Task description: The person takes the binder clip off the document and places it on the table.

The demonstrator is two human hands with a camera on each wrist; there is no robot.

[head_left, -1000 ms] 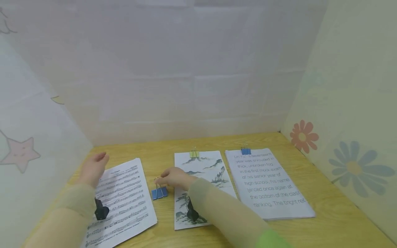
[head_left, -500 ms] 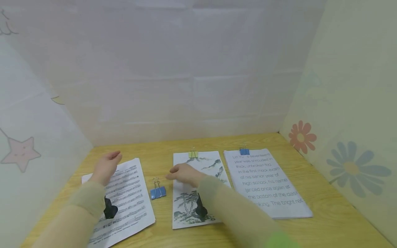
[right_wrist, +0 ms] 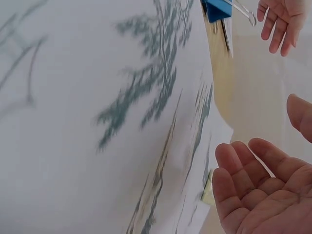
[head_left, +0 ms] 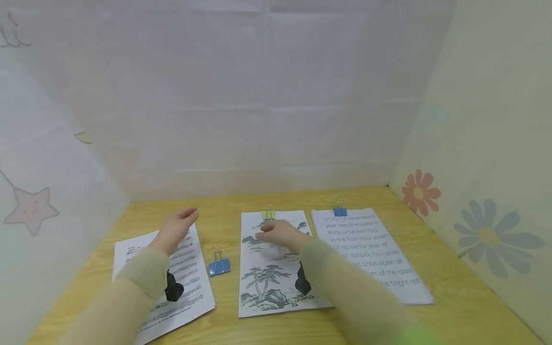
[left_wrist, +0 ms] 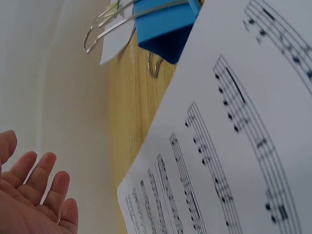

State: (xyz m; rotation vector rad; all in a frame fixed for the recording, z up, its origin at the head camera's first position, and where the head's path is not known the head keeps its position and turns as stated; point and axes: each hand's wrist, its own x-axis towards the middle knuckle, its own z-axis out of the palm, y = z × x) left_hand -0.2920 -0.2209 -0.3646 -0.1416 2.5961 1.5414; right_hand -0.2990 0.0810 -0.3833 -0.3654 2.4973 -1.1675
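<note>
My left hand (head_left: 174, 231) hovers over the upper part of a stack of sheet music (head_left: 189, 273), its fingers relaxed and holding nothing. In the left wrist view the loosely spread fingers of that hand (left_wrist: 39, 195) show beside the music. Above the landscape painting sheets (head_left: 263, 287) is my right hand (head_left: 282, 235), also holding nothing; the right wrist view shows this hand (right_wrist: 263, 195) palm up with relaxed fingers. Between the two stacks a blue binder clip (head_left: 220, 266) stands on the table with its wire handles upward. A yellow binder clip (head_left: 269, 214) grips the painting's top edge.
To the right lies a stack of large-print text pages (head_left: 366, 249) with a blue binder clip (head_left: 340, 211) on its top edge. White cloth walls enclose the wooden table (head_left: 241, 330) at the back and sides.
My right hand has let go of the blue binder clip's handle and moved right, over the painting. My left hand has shifted right across the sheet music. The clip stays standing between the stacks.
</note>
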